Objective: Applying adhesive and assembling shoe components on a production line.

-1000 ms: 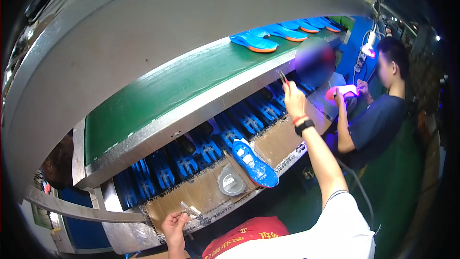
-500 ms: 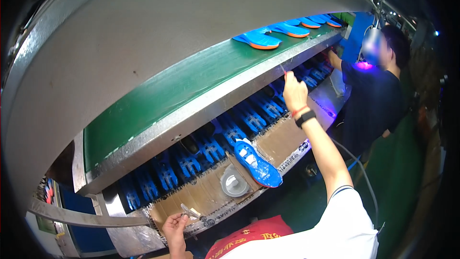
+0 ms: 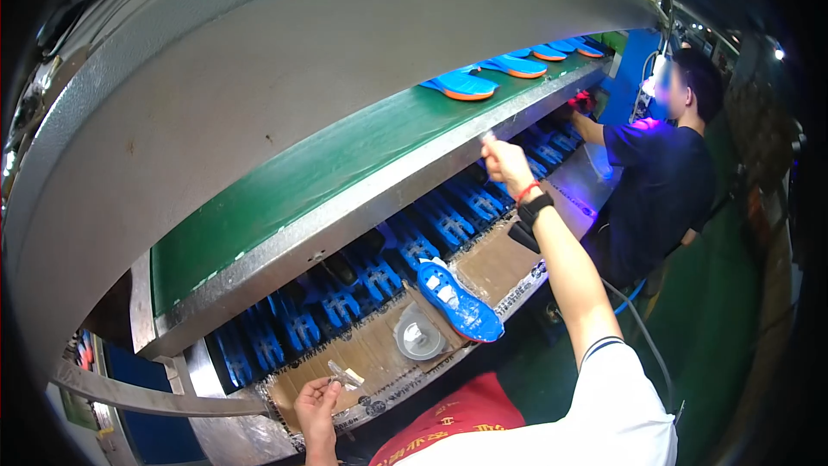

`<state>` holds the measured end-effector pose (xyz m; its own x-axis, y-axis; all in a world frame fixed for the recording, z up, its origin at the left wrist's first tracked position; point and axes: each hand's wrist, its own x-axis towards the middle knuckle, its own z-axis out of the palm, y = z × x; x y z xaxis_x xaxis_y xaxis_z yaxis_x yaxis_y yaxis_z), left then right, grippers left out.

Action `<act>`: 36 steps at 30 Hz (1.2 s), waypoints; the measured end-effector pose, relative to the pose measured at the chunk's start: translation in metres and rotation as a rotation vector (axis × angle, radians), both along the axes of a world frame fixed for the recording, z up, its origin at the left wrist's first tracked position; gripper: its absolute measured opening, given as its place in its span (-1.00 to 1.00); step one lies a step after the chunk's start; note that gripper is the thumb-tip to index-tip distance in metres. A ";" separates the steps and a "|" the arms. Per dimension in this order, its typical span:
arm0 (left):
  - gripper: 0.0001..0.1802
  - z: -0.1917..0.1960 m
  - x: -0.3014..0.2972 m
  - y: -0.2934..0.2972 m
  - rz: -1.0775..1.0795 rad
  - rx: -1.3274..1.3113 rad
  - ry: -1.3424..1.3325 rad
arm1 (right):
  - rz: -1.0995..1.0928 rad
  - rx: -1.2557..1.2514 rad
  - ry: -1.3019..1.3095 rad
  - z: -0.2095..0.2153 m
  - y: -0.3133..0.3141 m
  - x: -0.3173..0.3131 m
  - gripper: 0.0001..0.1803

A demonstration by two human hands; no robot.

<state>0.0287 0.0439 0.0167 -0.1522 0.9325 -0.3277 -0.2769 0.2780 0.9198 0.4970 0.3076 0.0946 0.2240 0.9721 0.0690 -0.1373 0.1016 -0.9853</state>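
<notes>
My right hand is raised over the metal edge of the conveyor, fingers closed around a slender tool whose pale tip is blurred. Low on the left, the fingertips of my left hand are pinched together beside a small clear-and-white scrap; what they hold is too small to name. Between my arms a blue shoe sole with a red-orange rim lies tilted on the cardboard, whitish patches on its upper face. A round translucent bowl with something pale inside stands left of it.
Several blue-and-orange soles lie on the green conveyor belt under a grey curved hood. Below the belt runs a row of blue slotted parts. A co-worker in dark clothes reaches toward the far end at right.
My right hand has moved slightly left with the slender tool in it. A black object now shows below my right wrist. My left hand stays nearly where it was.
</notes>
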 end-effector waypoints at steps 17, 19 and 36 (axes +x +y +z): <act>-0.80 -0.001 -0.008 -0.005 0.046 0.051 -0.004 | 0.328 -0.276 0.457 -0.009 -0.001 -0.008 -0.60; -0.77 0.000 -0.011 -0.011 0.075 0.069 -0.041 | 0.269 -0.373 0.356 -0.019 -0.010 -0.002 -0.59; -0.75 -0.010 -0.016 -0.012 0.064 0.045 -0.038 | 0.032 -0.292 0.068 -0.009 -0.006 -0.025 -0.56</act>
<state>0.0124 0.0314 0.0070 -0.2001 0.9353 -0.2919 -0.3276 0.2169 0.9196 0.4721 0.3011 0.0857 0.1876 0.9552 -0.2288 -0.2026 -0.1903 -0.9606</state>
